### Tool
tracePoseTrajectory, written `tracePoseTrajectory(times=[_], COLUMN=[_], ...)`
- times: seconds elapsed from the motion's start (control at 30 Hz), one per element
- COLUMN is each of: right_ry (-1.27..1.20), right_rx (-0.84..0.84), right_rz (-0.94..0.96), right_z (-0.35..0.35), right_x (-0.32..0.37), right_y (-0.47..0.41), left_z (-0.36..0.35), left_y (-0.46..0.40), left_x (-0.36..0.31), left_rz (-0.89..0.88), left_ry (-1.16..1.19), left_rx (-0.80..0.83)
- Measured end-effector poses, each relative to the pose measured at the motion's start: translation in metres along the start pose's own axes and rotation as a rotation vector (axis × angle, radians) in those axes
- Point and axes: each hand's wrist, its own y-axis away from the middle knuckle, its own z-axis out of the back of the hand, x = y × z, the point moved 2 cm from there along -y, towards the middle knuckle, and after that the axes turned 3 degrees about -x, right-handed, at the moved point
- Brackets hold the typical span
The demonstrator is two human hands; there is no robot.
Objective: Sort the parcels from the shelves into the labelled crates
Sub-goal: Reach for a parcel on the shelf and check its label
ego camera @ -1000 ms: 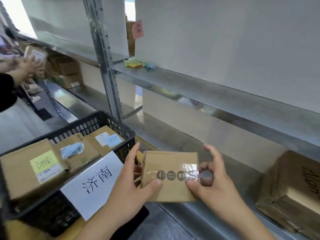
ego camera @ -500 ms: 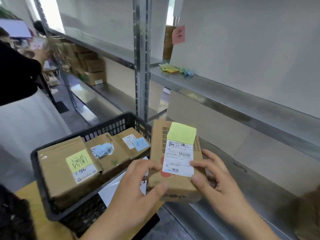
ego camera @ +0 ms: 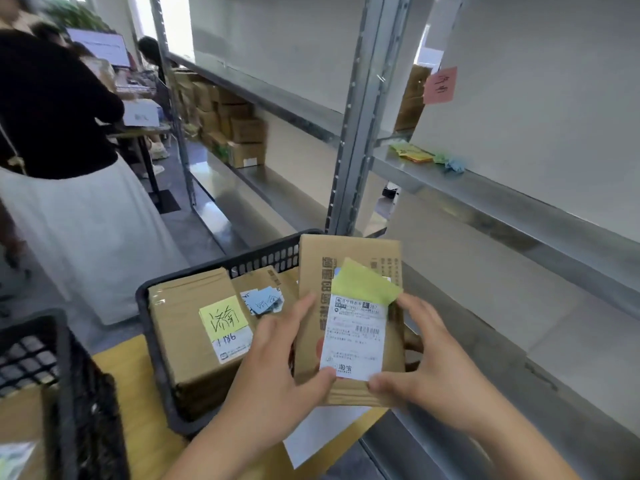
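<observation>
Left hand point(ego camera: 277, 355): reaches up from 6 o'clock, fingers curled on the left edge of the parcel point(ego camera: 311, 271), thumb pressed to its lower face
Right hand point(ego camera: 429, 358): comes in from 5 o'clock, grips the parcel's right edge, thumb at the bottom of the white label point(ego camera: 353, 337)
Parcel: held upright between both hands, label facing the camera, green note point(ego camera: 363, 284) above it
Crate point(ego camera: 152, 327): black, at 9 o'clock of the parcel, holds boxed parcels, one bearing a yellow note point(ego camera: 223, 318)
Shelf point(ego camera: 502, 202): metal, at 2 o'clock

Matt cardboard parcel point(ego camera: 349, 271), seemingly glossy-taped
</observation>
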Motion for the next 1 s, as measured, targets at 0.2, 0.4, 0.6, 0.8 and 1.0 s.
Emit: tracePoseTrajectory(times=[0.2,0.4,0.6,0.8,1.0], right_ry=[0.045,0.065,0.065,0.044,0.104], right_rx=[0.074,0.145,0.168,0.219,0.292], right_rz=[0.073,0.146,0.251,0.402,0.647], right_z=[-0.013,-0.011,-0.004,-0.01,-0.084], right_x=[-0.004,-0.016,-0.033,-0.012,0.043], right_y=[-0.022,-0.049,-0.082,-0.12,-0.126], left_z=[0.014,0.002,-0.022,-0.016,0.035], left_y=[-0.006,-0.013,-0.024,-0.028,0.016], left_x=[0.006,0.016,0.004,-0.013,-0.008], left_rz=[0.019,0.025,0.142,0.264,0.415], left_ry=[-0.117,-0.187,-0.3,-0.419,-0.501], left_rx=[0.024,-0.018,-0.11,-0.311,-0.553])
